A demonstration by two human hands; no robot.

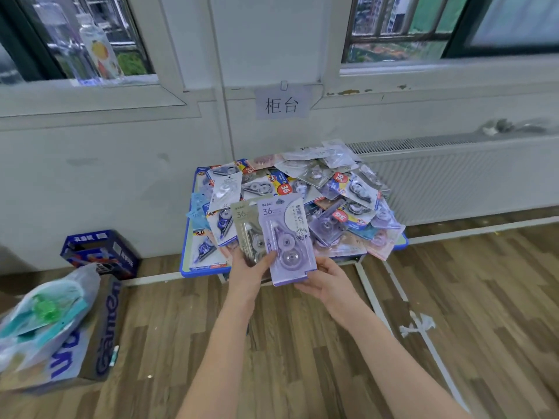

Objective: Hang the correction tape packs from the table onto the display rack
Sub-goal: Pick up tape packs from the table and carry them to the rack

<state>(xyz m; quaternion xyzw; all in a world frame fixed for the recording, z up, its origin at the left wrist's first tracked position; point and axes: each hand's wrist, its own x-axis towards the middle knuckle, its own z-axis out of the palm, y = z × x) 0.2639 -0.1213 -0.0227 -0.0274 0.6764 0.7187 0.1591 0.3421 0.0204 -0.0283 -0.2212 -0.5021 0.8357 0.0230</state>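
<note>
A heap of correction tape packs [338,192] covers a small blue-edged table [185,269] against the wall. I hold two packs upright in front of it. My left hand [249,272] grips a grey-green pack [246,228], its thumb lying across the lower part of a purple pack [286,237]. My right hand [325,281] holds the purple pack's bottom right corner from below. The purple pack overlaps the grey-green one. No display rack is in view.
A blue carton [99,252] stands on the wooden floor left of the table. Nearer me at the left, a plastic bag [45,316] lies on a cardboard box [102,331]. A white radiator [453,176] runs along the wall at right.
</note>
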